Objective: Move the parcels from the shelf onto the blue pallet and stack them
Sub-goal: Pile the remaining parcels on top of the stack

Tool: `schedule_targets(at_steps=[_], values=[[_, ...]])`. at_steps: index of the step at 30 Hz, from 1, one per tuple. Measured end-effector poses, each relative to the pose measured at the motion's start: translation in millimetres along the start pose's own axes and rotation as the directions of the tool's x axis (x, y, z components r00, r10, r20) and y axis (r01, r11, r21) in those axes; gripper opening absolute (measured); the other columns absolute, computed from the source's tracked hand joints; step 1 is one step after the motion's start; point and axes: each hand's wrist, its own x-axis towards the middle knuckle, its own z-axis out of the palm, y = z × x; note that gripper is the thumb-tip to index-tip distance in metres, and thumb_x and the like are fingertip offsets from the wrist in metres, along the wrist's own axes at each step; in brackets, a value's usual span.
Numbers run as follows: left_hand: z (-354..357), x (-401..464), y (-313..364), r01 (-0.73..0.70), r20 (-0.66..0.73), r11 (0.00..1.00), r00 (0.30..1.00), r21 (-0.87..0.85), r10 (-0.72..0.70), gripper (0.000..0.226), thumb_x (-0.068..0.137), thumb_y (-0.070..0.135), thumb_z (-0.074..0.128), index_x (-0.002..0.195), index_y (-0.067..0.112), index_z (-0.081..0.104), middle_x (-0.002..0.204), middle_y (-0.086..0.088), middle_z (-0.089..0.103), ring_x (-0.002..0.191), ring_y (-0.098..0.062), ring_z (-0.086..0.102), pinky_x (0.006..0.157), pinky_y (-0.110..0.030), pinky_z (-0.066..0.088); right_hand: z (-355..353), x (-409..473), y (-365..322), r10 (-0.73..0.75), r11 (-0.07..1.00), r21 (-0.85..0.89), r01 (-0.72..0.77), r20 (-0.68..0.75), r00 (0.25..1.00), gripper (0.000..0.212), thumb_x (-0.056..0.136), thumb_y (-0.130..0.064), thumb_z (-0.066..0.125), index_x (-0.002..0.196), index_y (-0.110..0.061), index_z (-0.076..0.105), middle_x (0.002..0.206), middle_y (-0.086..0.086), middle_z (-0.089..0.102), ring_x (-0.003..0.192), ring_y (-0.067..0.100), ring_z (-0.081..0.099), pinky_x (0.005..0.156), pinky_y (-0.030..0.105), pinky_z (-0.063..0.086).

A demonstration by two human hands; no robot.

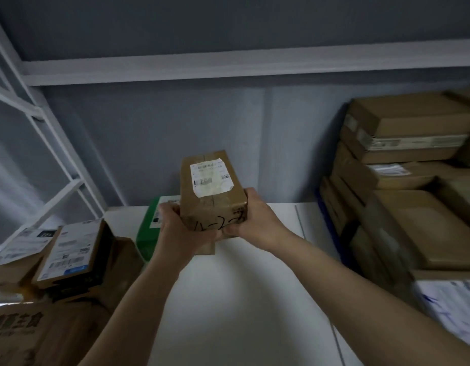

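- Head view: A person's left hand (176,228) and right hand (255,220) clasp a small brown box (212,196) from either side at its near end, fingers curled round the lower edges and thumbs against the sides; the two-sided hold probably keeps the box level as it comes off the white shelf (241,299)

- The box is over the back middle of the shelf, apparently raised off the board, though its underside is hidden by the hands; a green parcel (146,233) sits just left of the box and partly behind the left hand

- The box's long axis runs away from the person toward the grey wall (176,133); its white label (210,178) faces up and the near end bears handwritten numbers

- Left of the box, labelled cartons (67,254) lean together at the shelf's side; right of the box, a tall stack of flat boxes (408,186) is well apart from it, blurred

- The blue pallet cannot be identified in this view, so carrying this box there is judged the step ahead
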Motion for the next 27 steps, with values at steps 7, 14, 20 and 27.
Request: schedule_targets(at_steps=[7,14,20,27], values=[[41,-37,42,-0.038,0.105,0.999,0.994,-0.002,0.038,0.082,0.039,0.022,0.093,0.098,0.023,0.036,0.100,-0.003,0.055,0.093,-0.023,0.061,0.072,-0.047,0.058,-69,-54,1,0.028,0.999,-0.033,-0.033,-0.128,0.991,0.060,0.070,-0.007,0.081,0.107,-0.017,0.035,0.094,-0.008,0.052,0.083,0.005,0.054,0.066,0.020,0.053],[79,-93,91,-0.147,0.210,0.988,0.965,-0.056,0.156,0.073,0.059,0.001,0.088,0.107,0.008,0.033,0.091,0.002,0.051,0.076,-0.004,0.051,0.043,-0.008,0.043,-129,-113,15,0.038,0.998,-0.038,-0.048,-0.217,0.975,0.065,0.064,-0.016,0.086,0.106,-0.016,0.036,0.102,-0.002,0.059,0.096,0.010,0.059,0.075,0.025,0.054],[134,-127,122,-0.220,0.359,0.958,0.892,-0.184,0.274,0.116,0.054,0.006,0.091,0.141,0.036,0.021,0.117,0.017,0.051,0.110,-0.007,0.054,0.088,-0.020,0.048,-191,-163,35,0.055,0.995,-0.066,-0.077,-0.287,0.956,0.072,0.062,-0.016,0.088,0.115,-0.020,0.039,0.105,-0.010,0.058,0.101,0.008,0.057,0.077,0.019,0.048],[217,-149,134,-0.282,0.415,0.948,0.852,-0.151,0.319,0.107,0.034,0.039,0.085,0.129,0.051,0.037,0.126,0.010,0.055,0.117,-0.008,0.055,0.096,-0.039,0.051,-260,-199,71,0.094,0.974,-0.167,-0.155,-0.324,0.941,0.069,0.064,-0.013,0.086,0.114,-0.022,0.041,0.104,-0.008,0.057,0.103,0.013,0.056,0.087,0.032,0.048]])
